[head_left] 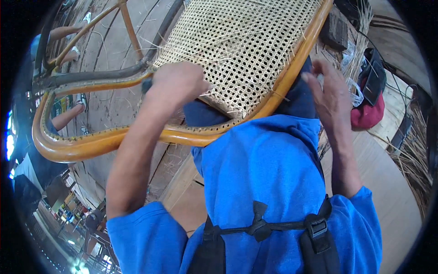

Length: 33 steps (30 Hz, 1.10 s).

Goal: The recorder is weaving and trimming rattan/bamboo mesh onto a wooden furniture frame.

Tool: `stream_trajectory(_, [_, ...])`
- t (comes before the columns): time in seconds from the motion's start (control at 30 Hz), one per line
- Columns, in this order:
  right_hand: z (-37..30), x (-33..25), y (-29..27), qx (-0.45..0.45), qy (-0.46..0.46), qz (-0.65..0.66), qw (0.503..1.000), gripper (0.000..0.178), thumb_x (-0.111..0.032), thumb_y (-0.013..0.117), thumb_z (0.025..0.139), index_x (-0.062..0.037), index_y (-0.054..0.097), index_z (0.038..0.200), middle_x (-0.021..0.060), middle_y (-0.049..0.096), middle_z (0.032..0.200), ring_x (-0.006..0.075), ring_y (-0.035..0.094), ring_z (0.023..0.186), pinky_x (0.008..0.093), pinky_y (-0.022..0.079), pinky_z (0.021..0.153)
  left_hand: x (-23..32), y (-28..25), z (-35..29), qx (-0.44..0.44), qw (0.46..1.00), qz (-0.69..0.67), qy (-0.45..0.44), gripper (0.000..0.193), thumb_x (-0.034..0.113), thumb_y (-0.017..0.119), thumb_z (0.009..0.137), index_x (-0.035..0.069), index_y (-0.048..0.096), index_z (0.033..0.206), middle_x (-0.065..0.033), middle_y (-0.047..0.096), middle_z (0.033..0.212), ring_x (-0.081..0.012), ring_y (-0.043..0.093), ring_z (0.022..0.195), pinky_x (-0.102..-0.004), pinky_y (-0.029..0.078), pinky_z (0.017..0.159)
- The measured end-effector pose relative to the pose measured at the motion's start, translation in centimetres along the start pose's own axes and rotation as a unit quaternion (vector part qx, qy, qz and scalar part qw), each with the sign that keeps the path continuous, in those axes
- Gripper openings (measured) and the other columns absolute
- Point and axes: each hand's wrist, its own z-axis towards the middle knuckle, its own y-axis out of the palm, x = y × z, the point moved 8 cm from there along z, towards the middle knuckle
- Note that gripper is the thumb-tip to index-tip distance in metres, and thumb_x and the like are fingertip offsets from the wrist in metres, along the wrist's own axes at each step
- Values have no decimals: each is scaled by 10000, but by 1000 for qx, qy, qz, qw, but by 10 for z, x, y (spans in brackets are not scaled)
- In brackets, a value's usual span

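Note:
A cane-webbed chair frame of bent, varnished wood rests across my lap. Pale cane webbing with open holes fills one panel, and loose strand ends stick out of it. Over the panel's left edge, my left hand is closed in a fist, slightly blurred. The dark end of a handle sticks out of its left side; the rest of that tool is hidden. Off the frame's right side, my right hand is raised with its thumb and fingers apart. A small pale patch shows between them, too unclear to name.
Small holes line the frame's curved lower rail. Right of me lie a dark block, a red cloth item, a black bag-like thing and bundles of cane strands. Other people's limbs show at left on the plank floor.

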Motion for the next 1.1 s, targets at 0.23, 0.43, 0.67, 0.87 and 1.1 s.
stream_trajectory(0.23, [-1,-60,63,-124,-157,188,962,172,-204,551,873,-40,594,900,169,599,811,309,598,724,387,474,637,35,-43,-37,104,992,-16,68,404,418,556,829,40,641,715,-173,611,677,-344,617,656,-443,479,588])
stream_trajectory(0.43, [4,-28,59,-109,-46,194,974,142,-180,603,828,-40,590,845,149,559,761,290,573,722,371,460,643,53,-12,9,100,983,-75,133,336,345,534,846,37,649,776,-174,628,706,-340,634,703,-437,504,619])
stream_trajectory(0.67, [-4,-25,57,-43,-94,119,987,78,-38,564,719,24,572,766,165,571,926,329,539,906,387,446,807,71,-12,19,74,986,-34,149,153,137,572,743,74,703,794,-127,677,809,-252,667,784,-385,517,642])
stream_trajectory(0.87, [-5,-33,59,-13,-102,66,993,95,-30,550,685,37,577,747,186,571,946,349,532,928,404,442,836,92,-21,20,47,983,13,178,155,152,600,738,108,717,830,-56,689,832,-206,668,793,-320,514,624])
stream_trajectory(1.1, [-14,-30,67,52,-123,-28,991,94,-59,572,713,22,593,757,161,579,966,341,533,909,408,458,796,86,0,30,83,968,-49,230,181,177,584,739,31,678,788,-163,662,788,-285,664,752,-395,526,644])
